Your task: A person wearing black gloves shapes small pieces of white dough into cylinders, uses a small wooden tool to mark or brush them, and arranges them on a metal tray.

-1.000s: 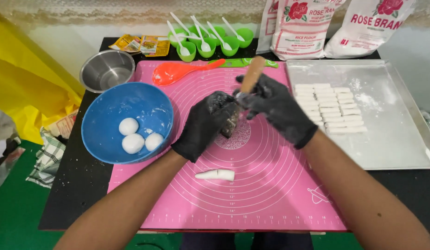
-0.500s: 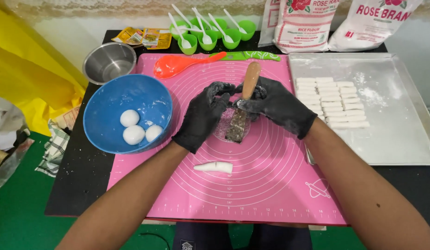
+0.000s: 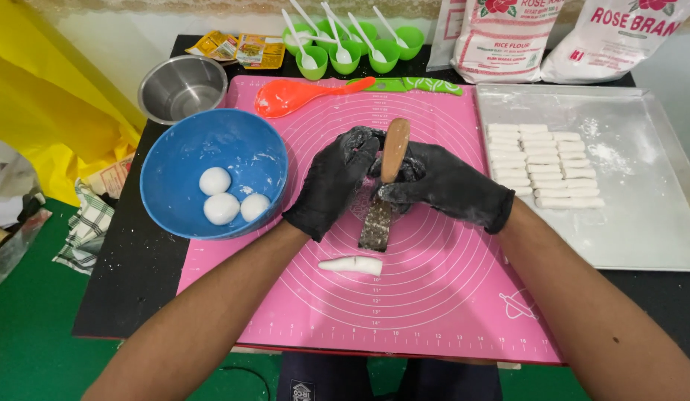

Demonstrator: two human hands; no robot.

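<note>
Scraper (image 3: 382,194) ×1, right hand (image 3: 445,184) grip closed on handle | left hand (image 3: 332,182) curled, touching | dough balls (image 3: 222,200) ×3

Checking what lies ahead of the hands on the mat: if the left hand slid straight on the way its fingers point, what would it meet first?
The left hand points up and right, so it would probably first meet the wooden-handled knife held in the right hand; its fingertips already look close to it, though depth is unclear.

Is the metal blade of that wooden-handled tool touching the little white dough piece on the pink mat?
Apart. The head view shows bare pink mat between the blade and the dough piece.
</note>
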